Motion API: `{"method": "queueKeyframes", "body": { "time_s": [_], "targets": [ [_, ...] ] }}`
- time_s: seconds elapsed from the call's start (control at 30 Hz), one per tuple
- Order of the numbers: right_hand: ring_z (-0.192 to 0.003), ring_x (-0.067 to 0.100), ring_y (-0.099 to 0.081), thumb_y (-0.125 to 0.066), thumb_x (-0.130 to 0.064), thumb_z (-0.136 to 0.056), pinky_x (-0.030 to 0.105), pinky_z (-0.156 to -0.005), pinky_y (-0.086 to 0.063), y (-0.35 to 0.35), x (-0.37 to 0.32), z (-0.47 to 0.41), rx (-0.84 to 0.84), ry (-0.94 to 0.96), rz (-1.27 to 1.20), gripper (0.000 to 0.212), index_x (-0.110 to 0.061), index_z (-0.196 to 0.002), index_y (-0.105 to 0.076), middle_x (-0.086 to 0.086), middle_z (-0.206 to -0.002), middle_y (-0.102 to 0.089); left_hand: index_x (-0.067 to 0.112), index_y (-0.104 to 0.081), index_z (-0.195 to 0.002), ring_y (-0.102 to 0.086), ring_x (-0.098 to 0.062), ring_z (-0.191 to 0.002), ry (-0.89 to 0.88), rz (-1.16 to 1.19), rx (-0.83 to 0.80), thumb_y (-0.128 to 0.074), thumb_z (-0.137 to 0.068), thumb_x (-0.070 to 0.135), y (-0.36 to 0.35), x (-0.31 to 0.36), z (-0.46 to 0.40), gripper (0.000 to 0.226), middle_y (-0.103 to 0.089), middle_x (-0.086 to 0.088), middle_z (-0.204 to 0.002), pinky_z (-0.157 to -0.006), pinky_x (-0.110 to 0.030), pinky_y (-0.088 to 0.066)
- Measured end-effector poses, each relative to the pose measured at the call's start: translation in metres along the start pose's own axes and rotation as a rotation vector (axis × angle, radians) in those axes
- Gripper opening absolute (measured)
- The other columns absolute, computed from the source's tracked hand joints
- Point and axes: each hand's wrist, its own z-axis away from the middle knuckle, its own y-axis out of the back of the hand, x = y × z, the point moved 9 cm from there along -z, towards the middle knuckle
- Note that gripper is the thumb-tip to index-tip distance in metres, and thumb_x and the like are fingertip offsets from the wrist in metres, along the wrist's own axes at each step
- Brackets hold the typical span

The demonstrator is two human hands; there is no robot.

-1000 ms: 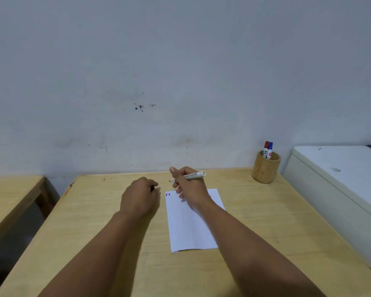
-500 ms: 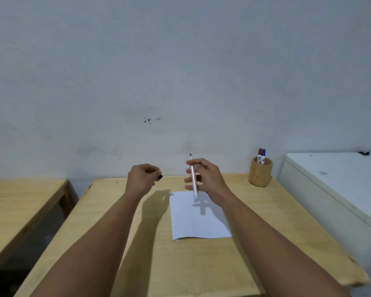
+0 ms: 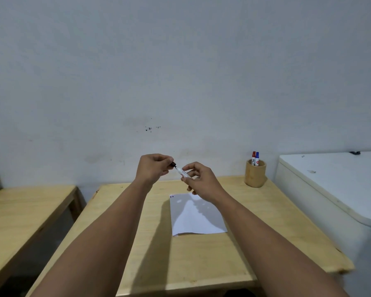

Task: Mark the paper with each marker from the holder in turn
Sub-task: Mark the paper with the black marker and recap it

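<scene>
My right hand [image 3: 201,182] grips a white marker [image 3: 183,172] by its barrel, held in the air above the paper with its tip pointing up-left. My left hand [image 3: 153,167] pinches a black cap [image 3: 173,164] right at the marker's tip. The white paper [image 3: 196,217] lies on the wooden table [image 3: 201,254] below the hands, with small red and blue marks [image 3: 171,196] in its top left corner. A round wooden holder [image 3: 255,173] stands at the table's back right with a red-capped marker [image 3: 253,157] and a blue-capped marker [image 3: 257,158] upright in it.
A white chest-like appliance [image 3: 334,189] stands against the table's right edge. A second wooden table [image 3: 24,211] sits to the left across a gap. A pale wall rises directly behind both tables.
Both hands have risen off the table. The right hand lifted the marker from the paper and turned its tip toward the left hand, which brought the black cap to the tip.
</scene>
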Motion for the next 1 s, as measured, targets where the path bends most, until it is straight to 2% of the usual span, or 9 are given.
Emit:
{"method": "queueKeyframes", "body": {
  "time_s": [0.23,0.33,0.43,0.5,0.6,0.7,0.8,0.9,1.0],
  "targets": [
    [-0.058,0.011,-0.069,-0.074,-0.011,-0.096,0.028,-0.058,-0.053,0.019,0.003,0.0,0.059,-0.009,-0.013,0.019,-0.025,-0.108,-0.069,-0.002,-0.093,-0.073,0.004,-0.08,-0.089,-0.076,-0.015,-0.077,-0.044,-0.108,-0.037,-0.076,-0.091,0.011,-0.033,0.005,-0.003,0.008,-0.079,-0.009,-0.083,-0.081,-0.035,-0.061],
    [-0.058,0.012,-0.069,-0.075,-0.011,-0.095,0.023,-0.055,-0.05,0.035,0.015,0.001,0.141,-0.004,-0.029,0.02,-0.029,-0.099,-0.069,0.001,-0.094,-0.074,0.005,-0.079,-0.086,-0.076,-0.018,-0.077,-0.022,-0.078,-0.004,-0.075,-0.091,0.01,-0.055,-0.003,-0.003,0.008,-0.079,-0.011,-0.082,-0.08,-0.036,-0.063],
    [-0.065,0.013,-0.067,-0.075,-0.007,-0.095,0.014,-0.052,-0.048,0.055,0.035,0.005,0.218,-0.004,-0.063,0.015,-0.021,-0.098,-0.072,0.001,-0.094,-0.073,0.003,-0.079,-0.087,-0.079,-0.026,-0.086,0.021,-0.057,-0.039,-0.073,-0.091,0.008,-0.088,-0.015,-0.005,0.008,-0.079,-0.015,-0.086,-0.084,-0.041,-0.064],
    [-0.068,0.012,-0.068,-0.076,-0.005,-0.095,0.017,-0.055,-0.051,0.076,0.053,0.005,0.263,-0.031,-0.076,0.014,-0.017,-0.101,-0.072,0.002,-0.094,-0.074,0.002,-0.078,-0.096,-0.078,-0.028,-0.093,0.062,-0.029,-0.119,-0.07,-0.094,0.007,-0.118,-0.018,-0.01,0.01,-0.079,-0.018,-0.097,-0.088,-0.045,-0.062],
    [-0.065,0.015,-0.071,-0.077,-0.008,-0.095,0.031,-0.069,-0.057,0.121,0.069,-0.008,0.337,-0.075,-0.05,0.02,-0.021,-0.109,-0.072,0.001,-0.087,-0.076,0.006,-0.069,-0.127,-0.076,-0.022,-0.096,0.054,-0.061,-0.275,-0.06,-0.1,0.01,-0.17,-0.011,-0.021,0.029,-0.076,-0.013,-0.114,-0.093,-0.047,-0.06],
    [-0.073,0.012,-0.069,-0.078,-0.014,-0.095,0.024,-0.073,-0.053,0.183,0.071,-0.029,0.484,-0.071,0.039,0.019,-0.022,-0.113,-0.075,-0.003,-0.085,-0.075,0.02,-0.048,-0.151,-0.069,-0.024,-0.097,-0.028,-0.168,-0.305,-0.061,-0.099,0.014,-0.213,-0.01,-0.045,0.054,-0.073,-0.006,-0.115,-0.095,-0.049,-0.057],
    [-0.077,0.008,-0.072,-0.077,-0.018,-0.096,0.021,-0.071,-0.054,0.244,0.068,-0.045,0.643,-0.029,0.047,0.01,-0.021,-0.106,-0.077,-0.01,-0.086,-0.077,0.023,-0.039,-0.157,-0.066,-0.023,-0.11,-0.029,-0.283,-0.296,-0.072,-0.092,0.023,-0.251,-0.027,-0.065,0.073,-0.067,-0.004,-0.127,-0.099,-0.045,-0.055],
    [-0.083,0.016,-0.079,-0.077,-0.019,-0.096,0.03,-0.078,-0.063,0.28,0.072,-0.064,0.714,-0.004,0.047,0.012,-0.017,-0.108,-0.074,-0.002,-0.092,-0.081,0.022,-0.032,-0.16,-0.06,-0.025,-0.125,-0.011,-0.366,-0.333,-0.082,-0.085,0.03,-0.292,-0.051,-0.076,0.09,-0.057,-0.008,-0.143,-0.096,-0.034,-0.049],
    [-0.085,0.021,-0.08,-0.078,-0.02,-0.095,0.038,-0.08,-0.066,0.293,0.085,-0.08,0.728,0.011,0.035,0.012,-0.021,-0.103,-0.07,0.001,-0.092,-0.081,0.02,-0.029,-0.161,-0.053,-0.025,-0.136,-0.007,-0.405,-0.355,-0.089,-0.077,0.036,-0.325,-0.076,-0.089,0.105,-0.052,-0.01,-0.151,-0.097,-0.031,-0.045]
  ]
}}
